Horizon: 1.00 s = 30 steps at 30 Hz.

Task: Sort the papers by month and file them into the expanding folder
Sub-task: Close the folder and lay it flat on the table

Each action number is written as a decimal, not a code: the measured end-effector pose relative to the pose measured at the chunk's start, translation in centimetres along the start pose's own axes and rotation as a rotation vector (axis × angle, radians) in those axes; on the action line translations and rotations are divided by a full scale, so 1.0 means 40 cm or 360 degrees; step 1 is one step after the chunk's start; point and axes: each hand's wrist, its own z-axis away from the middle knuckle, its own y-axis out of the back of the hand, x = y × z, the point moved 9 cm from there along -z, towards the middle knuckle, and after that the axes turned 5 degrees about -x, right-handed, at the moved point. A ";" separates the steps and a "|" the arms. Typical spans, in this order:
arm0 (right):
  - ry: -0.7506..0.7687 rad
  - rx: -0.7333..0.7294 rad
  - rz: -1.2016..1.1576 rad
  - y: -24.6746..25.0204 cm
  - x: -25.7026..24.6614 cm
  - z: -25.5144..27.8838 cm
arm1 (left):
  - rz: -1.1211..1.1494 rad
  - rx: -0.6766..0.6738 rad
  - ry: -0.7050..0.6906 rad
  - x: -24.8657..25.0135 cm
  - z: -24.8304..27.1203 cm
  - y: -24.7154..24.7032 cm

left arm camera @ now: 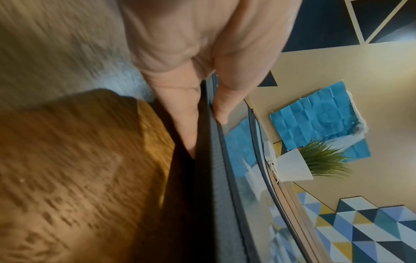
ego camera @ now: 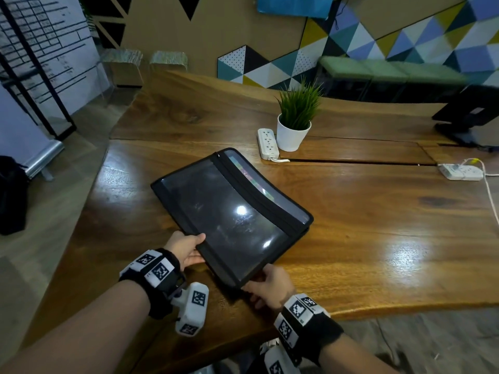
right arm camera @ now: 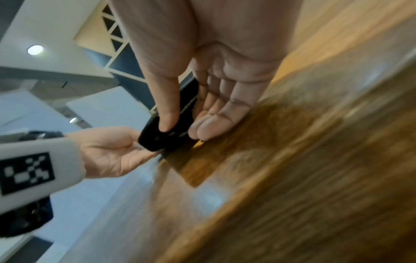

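A black expanding folder [ego camera: 229,209] with a glossy grey cover and a zip edge is held closed, tilted a little above the wooden table [ego camera: 378,225]. Coloured tabs show through its far edge. My left hand [ego camera: 186,248] pinches the folder's near left edge, thumb on top and fingers beneath, as the left wrist view shows at the folder [left arm camera: 207,160]. My right hand [ego camera: 270,286] pinches the near corner [right arm camera: 166,135], thumb on top. No loose papers are in view.
A potted green plant [ego camera: 294,125] and a white power strip [ego camera: 267,143] stand behind the folder. A second power strip [ego camera: 461,171] with a cable lies at the right. A black monitor base [ego camera: 469,114] sits far right. The table's near edge [ego camera: 378,310] runs beside my right wrist.
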 end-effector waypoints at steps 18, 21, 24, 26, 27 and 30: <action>0.0211 0.0677 0.0550 0.401 -0.163 -0.023 | -0.0262 -0.0185 0.0003 0.009 0.036 0.076; 0.0364 0.0420 0.0841 0.380 -0.284 -0.105 | -0.0514 -0.0288 0.0069 0.002 0.024 0.098; 0.0363 0.0316 0.0825 0.364 -0.368 -0.202 | -0.0704 -0.0355 0.0116 0.009 0.020 0.111; 0.0319 0.0297 0.0891 0.351 -0.400 -0.271 | -0.0719 -0.0434 0.0172 0.004 0.017 0.110; 0.0291 0.0284 0.0923 0.343 -0.409 -0.308 | -0.0728 -0.0452 0.0197 0.003 0.020 0.109; 0.0142 0.0126 0.1157 0.294 -0.422 -0.397 | -0.0994 -0.0306 0.0209 0.021 0.014 0.127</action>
